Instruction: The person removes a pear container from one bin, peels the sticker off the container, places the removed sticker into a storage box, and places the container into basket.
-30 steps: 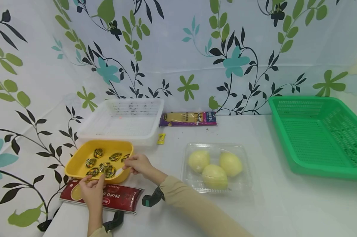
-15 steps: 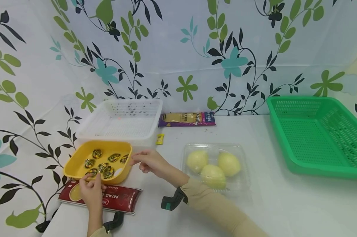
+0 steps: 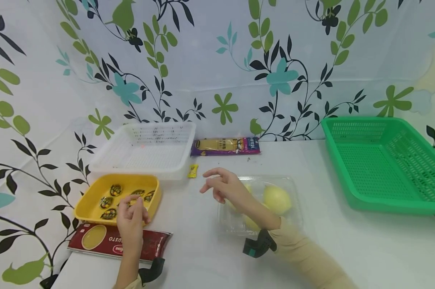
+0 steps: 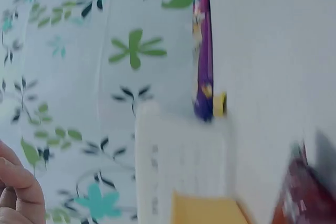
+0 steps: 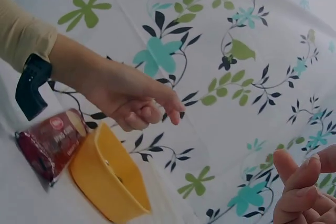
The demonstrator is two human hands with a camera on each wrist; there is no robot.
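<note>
My left hand (image 3: pixel 131 216), fingers loosely bent and holding nothing, hovers over the front right of the yellow tray (image 3: pixel 81 199). Inside the tray lie several small black-and-yellow wrapped pieces (image 3: pixel 106 202), some hidden behind the hand. A red spaghetti packet (image 3: pixel 94 237) lies along the tray's near side, partly covered by the left forearm. Held up in the air, my right hand (image 3: pixel 226 186) is relaxed with nothing in its fingers. It partly covers a clear lidded box (image 3: pixel 291 218) of yellow lemon-like fruits (image 3: pixel 277 199). Both hands (image 5: pixel 131 98) show raised in the right wrist view.
Behind the yellow tray stands a white perforated basket (image 3: pixel 179 170). A purple-and-gold packet (image 3: pixel 224 147) lies by the back cloth, with a small yellow sachet (image 3: pixel 192 171) before it. A green basket (image 3: pixel 358 194) stands at the right.
My right hand has drawn away from the yellow tray, up and to the right, past a white piece left inside it. The left hand has lifted off the tray's front edge and shifted right.
</note>
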